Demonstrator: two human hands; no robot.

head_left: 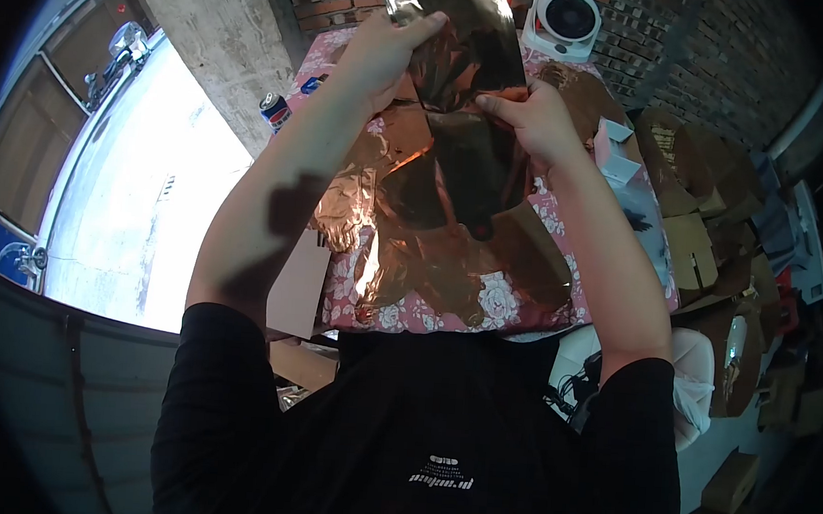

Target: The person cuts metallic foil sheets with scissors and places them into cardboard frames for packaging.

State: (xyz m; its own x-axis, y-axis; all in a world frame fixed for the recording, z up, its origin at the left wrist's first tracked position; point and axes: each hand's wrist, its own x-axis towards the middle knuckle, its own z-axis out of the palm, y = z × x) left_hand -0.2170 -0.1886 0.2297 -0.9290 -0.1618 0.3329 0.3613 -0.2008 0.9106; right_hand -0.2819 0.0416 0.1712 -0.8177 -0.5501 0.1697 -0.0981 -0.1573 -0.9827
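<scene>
My left hand [381,62] is closed on the left edge of a shiny metallic foil sheet [471,49], its thumb lying across the foil. On the opposite side my right hand [538,121] pinches the lower right edge of the same sheet. The foil is raised and slightly crumpled above the far half of the table. Beneath it lies a dark, glossy sheet [474,162]. Crumpled copper-coloured foil [347,206] catches the light at the left, and translucent brown film [506,253] spreads toward the near edge.
A pink floral tablecloth [498,302] covers the table. A white round appliance [565,20] stands at the back, a white carton [616,152] at the right. A soda can [274,111] is at the left edge. Cardboard [690,250] piles up beyond the right side, near a white chair [695,364].
</scene>
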